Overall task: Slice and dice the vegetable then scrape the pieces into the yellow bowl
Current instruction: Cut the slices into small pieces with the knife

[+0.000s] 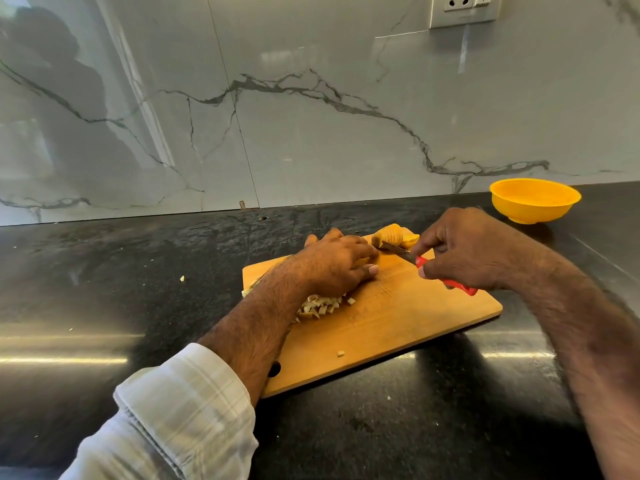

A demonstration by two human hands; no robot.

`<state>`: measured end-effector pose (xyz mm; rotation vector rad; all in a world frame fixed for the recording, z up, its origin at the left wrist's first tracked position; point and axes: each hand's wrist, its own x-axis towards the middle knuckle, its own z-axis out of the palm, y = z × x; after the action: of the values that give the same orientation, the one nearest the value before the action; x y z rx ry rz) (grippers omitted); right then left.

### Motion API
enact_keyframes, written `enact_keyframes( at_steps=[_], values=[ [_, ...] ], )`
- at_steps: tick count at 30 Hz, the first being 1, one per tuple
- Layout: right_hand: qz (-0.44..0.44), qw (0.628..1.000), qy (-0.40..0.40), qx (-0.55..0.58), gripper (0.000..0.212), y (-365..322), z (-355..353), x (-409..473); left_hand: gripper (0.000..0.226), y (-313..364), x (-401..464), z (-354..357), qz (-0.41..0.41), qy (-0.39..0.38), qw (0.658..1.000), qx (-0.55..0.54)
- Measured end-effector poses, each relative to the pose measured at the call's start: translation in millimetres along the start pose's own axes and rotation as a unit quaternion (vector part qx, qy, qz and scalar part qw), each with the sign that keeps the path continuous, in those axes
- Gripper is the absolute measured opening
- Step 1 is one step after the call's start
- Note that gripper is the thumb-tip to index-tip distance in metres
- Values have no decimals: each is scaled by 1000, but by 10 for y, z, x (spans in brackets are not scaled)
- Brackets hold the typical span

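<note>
Basically, right hand had fingers curled round the red handle of the knife, thumb on the near side, blade running up-left from the grip toward the far edge of the wooden cutting board. Blade tip sat against the sliced vegetable piece, a yellowish fanned stack near the board's far edge, just beyond the fingertips of both hands. Left hand lay palm-down, fingers bent over another yellow piece; most of that piece was hidden, so the exact grip couldn't be told, but it read as holding it down. Knife's long axis ran diagonal, handle low-right, point high-left, aimed into the gap between left fingertips and the fanned stack. Diced pieces were heaped under the left wrist at the board's left side, one stray cube near the front edge, another scrap off on the dark countertop. Yellow bowl sat on the counter to the far right, well apart from the board, nearer the right hand. My read: dicing mid-way, scrape not yet started; the pile lay on the side opposite the bowl, so the sweep would have to cross the board.
</note>
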<state>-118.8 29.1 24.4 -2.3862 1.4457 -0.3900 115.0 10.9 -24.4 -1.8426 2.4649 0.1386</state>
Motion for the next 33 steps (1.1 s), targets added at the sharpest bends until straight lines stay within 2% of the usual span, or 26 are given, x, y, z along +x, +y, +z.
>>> enact_keyframes(
  at_steps=[8, 13, 20, 27, 33],
  values=[
    [-1, 1000, -11, 4, 27, -21, 4, -14, 55, 16, -24, -86, -21, -8, 999, 49],
    [-2, 999, -49, 9, 32, -43, 78, -2, 28, -150, -104, -123, -21, 51, 997, -58],
    [-34, 998, -50, -21, 36, -175, 187, 19, 21, -182, -61, -58, -41, 112, 979, -166],
    [-41, 999, -8, -5, 32, -172, 268, 58, 19, -173, -68, -56, -62, 126, 976, -163],
    [-43, 999, -20, -6, 33, -253, 375, 80, 15, -144, -29, -47, -80, 115, 979, -148]
  ],
)
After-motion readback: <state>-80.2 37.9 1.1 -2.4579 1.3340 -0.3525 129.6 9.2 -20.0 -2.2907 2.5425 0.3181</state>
